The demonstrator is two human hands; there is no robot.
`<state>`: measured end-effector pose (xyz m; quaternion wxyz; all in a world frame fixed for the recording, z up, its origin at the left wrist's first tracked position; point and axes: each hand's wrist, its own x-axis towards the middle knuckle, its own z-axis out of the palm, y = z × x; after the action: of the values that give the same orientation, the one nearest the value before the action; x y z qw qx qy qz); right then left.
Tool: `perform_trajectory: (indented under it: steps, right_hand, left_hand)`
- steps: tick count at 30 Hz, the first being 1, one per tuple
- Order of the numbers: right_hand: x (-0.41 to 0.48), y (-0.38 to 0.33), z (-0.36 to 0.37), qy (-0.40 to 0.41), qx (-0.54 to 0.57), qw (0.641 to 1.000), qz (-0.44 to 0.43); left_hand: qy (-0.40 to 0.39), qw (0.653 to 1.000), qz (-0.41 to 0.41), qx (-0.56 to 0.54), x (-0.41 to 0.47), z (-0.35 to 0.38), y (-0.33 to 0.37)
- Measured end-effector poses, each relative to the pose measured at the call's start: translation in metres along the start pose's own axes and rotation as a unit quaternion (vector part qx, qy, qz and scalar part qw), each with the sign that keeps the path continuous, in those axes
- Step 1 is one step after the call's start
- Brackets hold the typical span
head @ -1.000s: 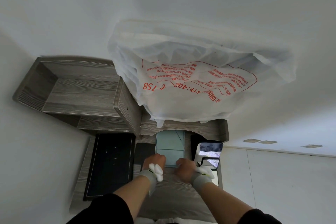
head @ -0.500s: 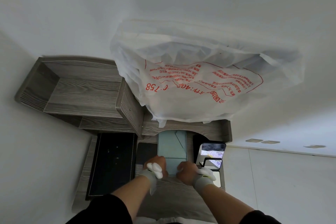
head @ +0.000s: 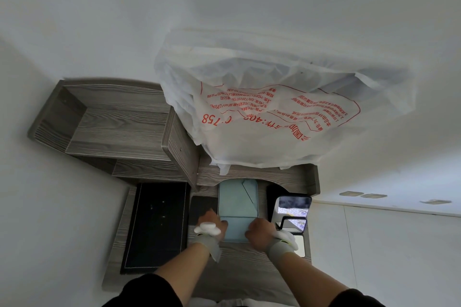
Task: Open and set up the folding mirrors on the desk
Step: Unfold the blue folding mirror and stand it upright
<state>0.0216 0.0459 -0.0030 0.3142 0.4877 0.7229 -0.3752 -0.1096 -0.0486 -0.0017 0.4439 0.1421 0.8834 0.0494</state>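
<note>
Folding mirror (head: pixel 238 209) flat, long axis running away, left hand (head: pixel 212 223) and right hand (head: pixel 259 233) gripping near edge.

The tabletop (head: pixel 249 264) was grey wood-grain laminate, matt, like the shelf unit (head: pixel 119 129) at ten o'clock. Above it a thin, crinkled plastic bag (head: pixel 262 117) looked translucent white with red print. The pale green folding mirror (head: pixel 238 207) cover seemed smooth and matt; the black mat (head: pixel 157 227) at nine o'clock looked leathery with stitched edging.

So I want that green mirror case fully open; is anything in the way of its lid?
Nothing visible blocks it. Both hands, left and right, already touch the green mirror case, lying flat with bare desk in front.
</note>
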Motion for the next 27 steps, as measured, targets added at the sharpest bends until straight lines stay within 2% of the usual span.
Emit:
perform_trajectory:
  steps: [5, 10, 19, 23, 27]
  right_hand:
    - [-0.003, -0.001, 0.001, 0.007, 0.041, 0.999, 0.012]
    - [-0.009, -0.003, -0.004, 0.020, 0.094, 0.995, 0.020]
    - [-0.021, -0.008, -0.011, 0.037, 0.129, 0.991, 0.006]
    - [-0.024, -0.010, -0.013, 0.043, 0.132, 0.990, 0.001]
    - [-0.029, -0.014, -0.018, 0.040, 0.125, 0.991, -0.017]
  left_hand:
    - [0.000, 0.998, -0.026, -0.056, -0.008, 0.001, -0.004]
    - [-0.033, 0.990, -0.060, -0.122, -0.008, -0.003, -0.005]
    - [-0.051, 0.974, -0.072, -0.211, -0.008, -0.007, -0.002]
    - [-0.048, 0.971, -0.069, -0.226, -0.005, -0.010, 0.001]
    - [-0.031, 0.979, -0.053, -0.193, -0.006, -0.014, 0.005]
